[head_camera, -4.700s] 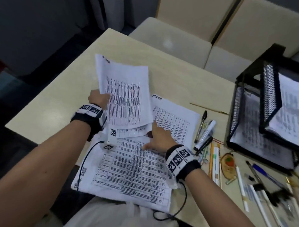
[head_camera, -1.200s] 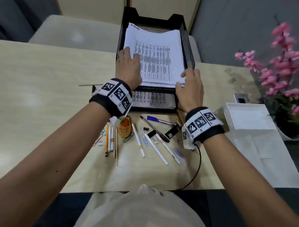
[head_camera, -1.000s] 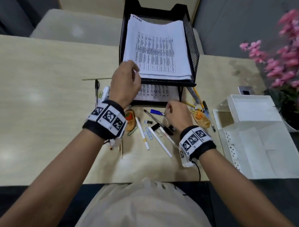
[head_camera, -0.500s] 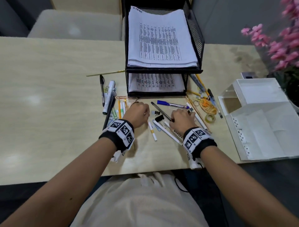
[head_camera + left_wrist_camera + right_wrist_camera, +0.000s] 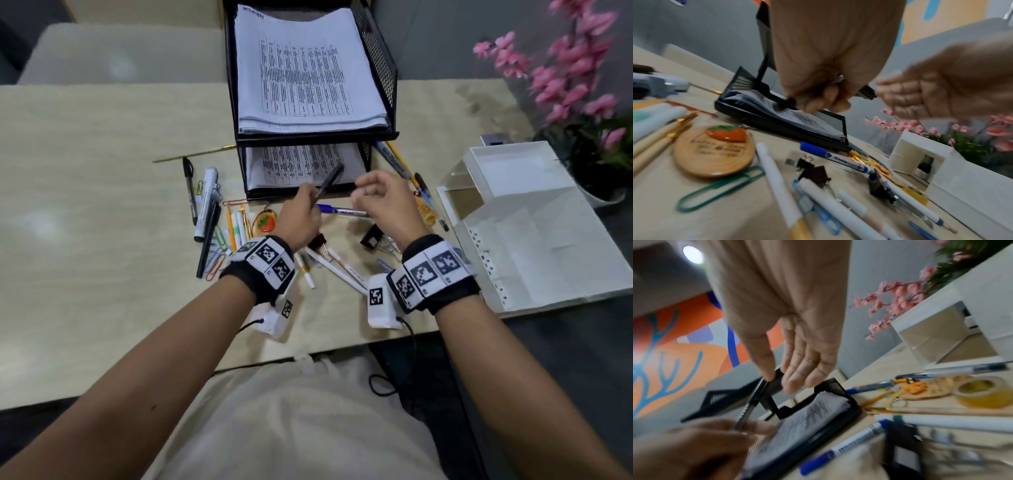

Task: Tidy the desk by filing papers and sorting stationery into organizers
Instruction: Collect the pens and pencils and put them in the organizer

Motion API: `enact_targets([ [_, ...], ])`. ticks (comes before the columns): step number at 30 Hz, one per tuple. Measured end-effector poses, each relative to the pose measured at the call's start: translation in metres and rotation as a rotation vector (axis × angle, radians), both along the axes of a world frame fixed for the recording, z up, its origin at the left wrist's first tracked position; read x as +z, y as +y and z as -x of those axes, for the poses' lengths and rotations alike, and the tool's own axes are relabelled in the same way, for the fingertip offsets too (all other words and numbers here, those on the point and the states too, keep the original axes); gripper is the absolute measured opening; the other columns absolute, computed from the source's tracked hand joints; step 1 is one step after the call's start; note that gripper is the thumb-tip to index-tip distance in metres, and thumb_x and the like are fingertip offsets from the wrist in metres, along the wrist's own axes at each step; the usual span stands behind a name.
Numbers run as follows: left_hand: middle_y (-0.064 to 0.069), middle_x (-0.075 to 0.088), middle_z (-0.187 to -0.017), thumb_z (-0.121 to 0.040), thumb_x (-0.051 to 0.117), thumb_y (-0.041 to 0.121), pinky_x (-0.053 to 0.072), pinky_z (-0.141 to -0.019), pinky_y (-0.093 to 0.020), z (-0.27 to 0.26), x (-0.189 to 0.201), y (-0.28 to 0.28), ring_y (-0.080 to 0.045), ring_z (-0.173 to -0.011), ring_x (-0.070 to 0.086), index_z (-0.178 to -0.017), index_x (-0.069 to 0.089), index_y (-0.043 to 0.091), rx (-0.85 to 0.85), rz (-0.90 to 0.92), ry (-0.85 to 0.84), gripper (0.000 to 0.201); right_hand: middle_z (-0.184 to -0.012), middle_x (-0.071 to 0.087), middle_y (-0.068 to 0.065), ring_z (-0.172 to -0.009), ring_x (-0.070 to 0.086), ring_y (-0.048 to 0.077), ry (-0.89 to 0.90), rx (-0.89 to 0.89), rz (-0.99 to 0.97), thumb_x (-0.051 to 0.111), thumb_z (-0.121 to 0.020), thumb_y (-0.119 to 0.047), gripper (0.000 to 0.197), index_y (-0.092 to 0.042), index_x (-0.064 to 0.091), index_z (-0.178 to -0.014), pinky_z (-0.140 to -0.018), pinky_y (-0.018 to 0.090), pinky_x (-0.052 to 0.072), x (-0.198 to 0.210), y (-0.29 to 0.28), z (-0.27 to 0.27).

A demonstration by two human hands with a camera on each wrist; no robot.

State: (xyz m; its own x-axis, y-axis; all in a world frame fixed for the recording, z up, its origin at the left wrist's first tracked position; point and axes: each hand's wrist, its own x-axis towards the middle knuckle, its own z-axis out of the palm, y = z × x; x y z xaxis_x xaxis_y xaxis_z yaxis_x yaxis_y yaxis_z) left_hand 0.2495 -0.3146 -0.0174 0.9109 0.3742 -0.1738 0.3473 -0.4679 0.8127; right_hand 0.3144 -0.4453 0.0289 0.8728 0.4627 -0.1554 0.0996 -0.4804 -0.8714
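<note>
My left hand (image 5: 308, 202) is raised a little above the desk in front of the black mesh paper tray (image 5: 376, 61). It grips a black pen (image 5: 330, 180) by its lower part. My right hand (image 5: 363, 192) faces it, and its thumb and fingers pinch a small black cap (image 5: 774, 382) at the pen's upper end. The left wrist view shows the same cap (image 5: 867, 94) between the two hands. Printed papers (image 5: 308, 68) fill the top tier, and more sheets (image 5: 301, 164) lie in the lower one. Loose pens, a blue marker (image 5: 342, 210) and binder clips (image 5: 317, 241) lie under my hands.
A white desk organizer (image 5: 513, 212) stands at the right edge, with pink flowers (image 5: 565, 78) behind it. A wooden strawberry keyring (image 5: 265, 221), more pens (image 5: 205, 205) and paper clips lie to the left. A yellow tape roll (image 5: 982, 392) sits to the tray's right.
After leaving the papers in the top tray, both hands dropped to the stationery pile. They have now lifted off the desk with the black pen between them.
</note>
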Motion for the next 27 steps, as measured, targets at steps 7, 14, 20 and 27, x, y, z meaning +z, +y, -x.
enact_targets([
  [7, 0.003, 0.048, -0.052, -0.096, 0.047, 0.031, 0.033, -0.044, -0.019, 0.021, -0.011, 0.023, -0.008, -0.042, 0.041, -0.054, 0.045, 0.017, 0.287, 0.188, 0.009, 0.044, -0.1, 0.06, 0.014, -0.092, 0.057, 0.028, -0.087, 0.262, 0.731, 0.059, -0.082, -0.009, 0.005, -0.007, 0.056, -0.086, -0.071, 0.032, 0.045, -0.067, -0.017, 0.033],
  [14, -0.006, 0.059, -0.07, -0.1, 0.038, 0.022, 0.046, -0.045, -0.016, 0.028, -0.012, 0.015, -0.011, -0.053, 0.056, -0.076, 0.057, 0.01, 0.278, 0.535, 0.113, 0.033, -0.083, 0.059, 0.007, -0.078, 0.058, 0.026, -0.116, 0.105, 0.566, 0.053, -0.088, -0.011, 0.009, -0.012, 0.05, -0.079, -0.06, 0.026, 0.042, -0.058, -0.018, 0.029],
  [20, -0.002, 0.056, -0.087, -0.102, 0.032, 0.029, 0.043, -0.071, -0.026, 0.021, 0.003, -0.004, -0.011, -0.076, 0.053, -0.09, 0.057, 0.015, 0.199, 0.742, 0.12, 0.031, -0.073, 0.054, -0.004, -0.055, 0.05, 0.013, 0.143, 0.095, -0.001, 0.048, -0.095, -0.01, 0.011, -0.013, 0.057, -0.089, -0.051, 0.019, 0.045, -0.034, 0.009, 0.039],
  [27, 0.001, 0.057, -0.087, -0.101, 0.032, 0.024, 0.048, -0.096, -0.047, 0.013, 0.004, 0.003, -0.02, -0.088, 0.058, -0.091, 0.048, 0.014, 0.404, 0.607, -0.049, 0.022, -0.074, 0.061, 0.004, -0.074, 0.059, 0.021, 0.09, 0.07, 0.171, 0.054, -0.089, -0.008, 0.017, -0.005, 0.065, -0.078, -0.075, 0.03, 0.046, -0.057, -0.002, 0.041],
])
